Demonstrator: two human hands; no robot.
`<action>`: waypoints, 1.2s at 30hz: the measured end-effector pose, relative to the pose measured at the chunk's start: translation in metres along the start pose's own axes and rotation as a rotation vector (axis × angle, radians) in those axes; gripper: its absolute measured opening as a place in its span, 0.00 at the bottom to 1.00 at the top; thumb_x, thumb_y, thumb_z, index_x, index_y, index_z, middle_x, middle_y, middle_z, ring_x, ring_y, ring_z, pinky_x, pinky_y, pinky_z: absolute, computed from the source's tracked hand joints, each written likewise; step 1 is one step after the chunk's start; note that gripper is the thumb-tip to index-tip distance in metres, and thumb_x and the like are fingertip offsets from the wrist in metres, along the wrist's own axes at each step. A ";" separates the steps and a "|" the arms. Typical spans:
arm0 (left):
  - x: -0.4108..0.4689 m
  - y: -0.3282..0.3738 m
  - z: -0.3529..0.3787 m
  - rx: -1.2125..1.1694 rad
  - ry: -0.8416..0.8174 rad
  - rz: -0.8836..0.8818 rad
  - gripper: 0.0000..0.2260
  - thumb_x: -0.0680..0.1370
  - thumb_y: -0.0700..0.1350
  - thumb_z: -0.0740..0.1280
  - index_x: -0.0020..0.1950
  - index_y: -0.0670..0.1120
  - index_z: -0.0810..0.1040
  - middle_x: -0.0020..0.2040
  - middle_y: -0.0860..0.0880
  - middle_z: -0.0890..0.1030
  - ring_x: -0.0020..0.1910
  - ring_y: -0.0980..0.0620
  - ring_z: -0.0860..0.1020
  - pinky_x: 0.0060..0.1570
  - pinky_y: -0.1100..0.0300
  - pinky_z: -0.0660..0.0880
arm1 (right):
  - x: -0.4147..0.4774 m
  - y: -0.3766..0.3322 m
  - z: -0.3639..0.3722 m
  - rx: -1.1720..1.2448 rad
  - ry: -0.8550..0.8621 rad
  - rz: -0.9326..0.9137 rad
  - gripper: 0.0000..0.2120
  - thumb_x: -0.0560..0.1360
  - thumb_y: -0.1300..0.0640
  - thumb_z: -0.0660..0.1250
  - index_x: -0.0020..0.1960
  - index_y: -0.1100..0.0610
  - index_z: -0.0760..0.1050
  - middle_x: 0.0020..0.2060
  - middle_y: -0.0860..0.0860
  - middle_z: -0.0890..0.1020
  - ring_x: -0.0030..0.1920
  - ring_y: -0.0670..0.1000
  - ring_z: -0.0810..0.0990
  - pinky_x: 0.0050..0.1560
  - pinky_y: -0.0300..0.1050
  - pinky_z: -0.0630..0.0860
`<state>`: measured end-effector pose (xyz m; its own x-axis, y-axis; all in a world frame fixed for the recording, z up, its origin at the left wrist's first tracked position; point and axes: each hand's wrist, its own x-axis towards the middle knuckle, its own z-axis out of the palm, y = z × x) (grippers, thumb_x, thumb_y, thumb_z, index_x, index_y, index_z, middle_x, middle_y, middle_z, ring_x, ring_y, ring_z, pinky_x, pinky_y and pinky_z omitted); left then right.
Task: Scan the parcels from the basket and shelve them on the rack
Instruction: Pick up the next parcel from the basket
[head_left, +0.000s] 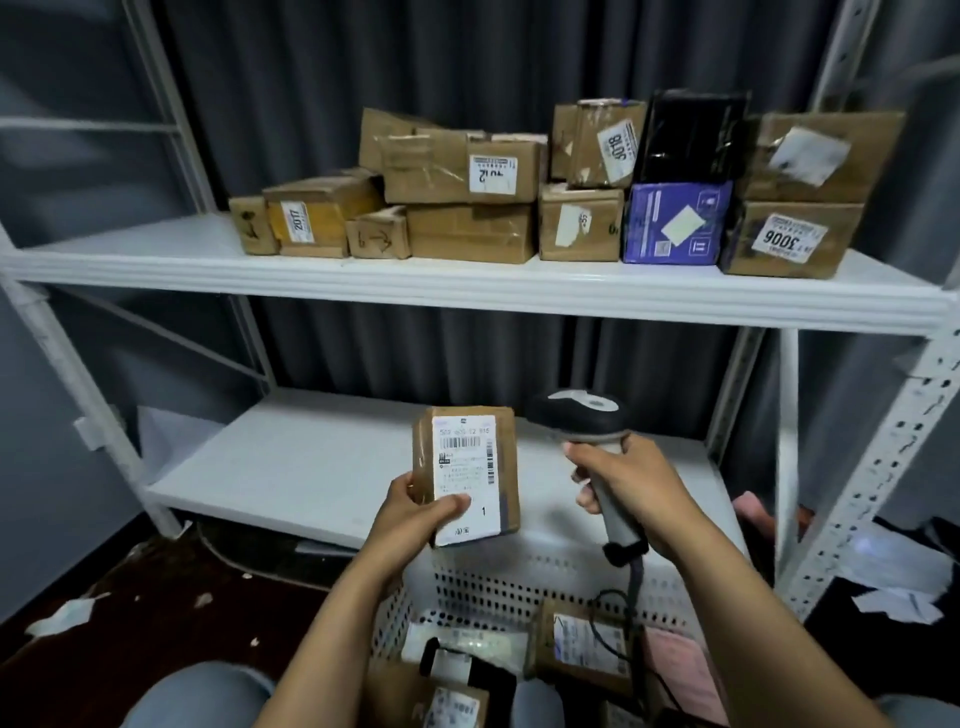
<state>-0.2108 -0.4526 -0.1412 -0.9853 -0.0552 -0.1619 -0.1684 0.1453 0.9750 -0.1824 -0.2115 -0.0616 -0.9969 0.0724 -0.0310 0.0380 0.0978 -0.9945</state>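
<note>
The parcel (467, 475) is gripped at its lower corner by the left hand (415, 512), the barcode scanner (587, 415) by the right hand (623, 480); slippage is risked.

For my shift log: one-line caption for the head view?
Left hand holds a small brown cardboard parcel, label showing; right hand grips a grey handheld scanner beside it.

Labelled brown parcel (467, 475) held upright beside grey scanner (597, 441).
</note>
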 end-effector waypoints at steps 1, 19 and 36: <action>0.004 0.002 -0.005 -0.026 0.003 0.005 0.25 0.70 0.47 0.76 0.64 0.47 0.71 0.56 0.50 0.83 0.52 0.52 0.82 0.54 0.53 0.79 | -0.002 -0.004 0.000 -0.022 -0.021 0.004 0.06 0.74 0.57 0.71 0.44 0.60 0.76 0.31 0.54 0.79 0.28 0.53 0.77 0.32 0.45 0.74; 0.033 0.012 -0.002 -0.047 0.123 0.080 0.32 0.65 0.52 0.77 0.64 0.46 0.71 0.55 0.50 0.83 0.49 0.54 0.83 0.39 0.59 0.79 | -0.022 -0.042 0.003 0.016 -0.027 -0.019 0.07 0.75 0.61 0.68 0.39 0.62 0.75 0.28 0.57 0.74 0.25 0.53 0.71 0.27 0.44 0.68; 0.029 0.022 0.002 -0.065 0.076 0.113 0.34 0.63 0.55 0.74 0.65 0.47 0.70 0.56 0.52 0.82 0.50 0.55 0.83 0.47 0.55 0.81 | -0.013 -0.048 0.013 -0.016 -0.006 -0.031 0.10 0.75 0.62 0.68 0.37 0.62 0.74 0.26 0.57 0.74 0.23 0.52 0.70 0.26 0.43 0.68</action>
<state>-0.2435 -0.4493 -0.1251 -0.9923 -0.1167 -0.0409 -0.0516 0.0907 0.9945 -0.1726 -0.2297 -0.0143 -0.9980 0.0632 -0.0008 0.0081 0.1163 -0.9932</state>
